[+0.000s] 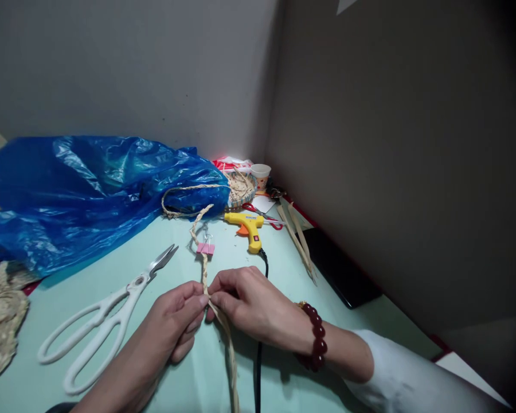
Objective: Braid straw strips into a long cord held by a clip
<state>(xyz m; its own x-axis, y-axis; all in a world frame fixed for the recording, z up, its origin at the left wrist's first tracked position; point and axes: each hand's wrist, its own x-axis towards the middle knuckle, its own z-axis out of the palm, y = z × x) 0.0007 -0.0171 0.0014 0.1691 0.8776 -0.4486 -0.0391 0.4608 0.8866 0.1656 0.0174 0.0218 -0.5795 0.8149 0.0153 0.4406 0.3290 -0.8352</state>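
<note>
A pale plaited straw cord (pixel 204 272) runs up the table between my hands, and loose straw strands (pixel 230 355) trail from its lower end toward me. Thumb and fingers of my left hand (pixel 176 315) pinch the cord from the left. From the other side my right hand (pixel 253 307), with a dark red bead bracelet (pixel 317 338) on its wrist, pinches at the same spot, close to my left fingertips. Farther up, a pink binder clip (pixel 205 248) grips the braid, whose tail bends up past it. White-handled scissors (pixel 107 321) lie partly open left of my left hand.
A yellow glue gun (pixel 251 226) lies beyond my hands, its black cord (pixel 258 367) passing under my right hand. Blue plastic (pixel 90 195) covers the back left. Behind are a basket (pixel 243 192), paper cup (pixel 261 176) and red scissors (pixel 273 222). Straw strips (pixel 296 238) and a black tablet-like slab (pixel 341 267) lie right.
</note>
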